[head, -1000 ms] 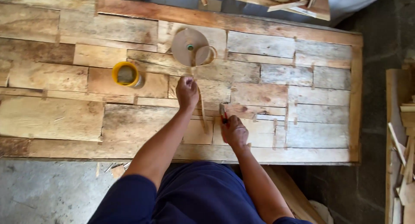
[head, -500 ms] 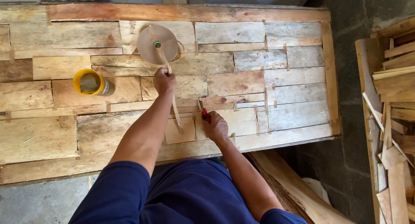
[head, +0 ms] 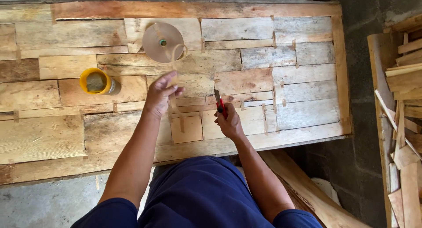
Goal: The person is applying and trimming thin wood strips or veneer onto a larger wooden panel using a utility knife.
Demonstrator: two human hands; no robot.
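Note:
My left hand (head: pixel 160 94) hovers over a patchwork wooden panel (head: pixel 246 74), pinching a thin strip of brown paper tape (head: pixel 177 111) that runs down onto a seam between pieces. The strip leads up toward a flat brown tape roll (head: pixel 161 42) lying on the panel just above my hand. My right hand (head: pixel 228 122) rests on the panel to the right, gripping a red utility knife (head: pixel 219 102) with its blade pointing away from me. A yellow-rimmed jar (head: pixel 97 81) stands to the left of my left hand.
The panel lies across a low support above a grey concrete floor (head: pixel 48 204). A stack of wooden offcuts (head: pixel 402 122) leans at the right edge. A loose plank (head: pixel 307 193) lies under the panel by my right leg.
The view has shifted slightly. My left hand has dropped a little away from the tape roll, still on the strip. My right hand keeps the knife at the same place.

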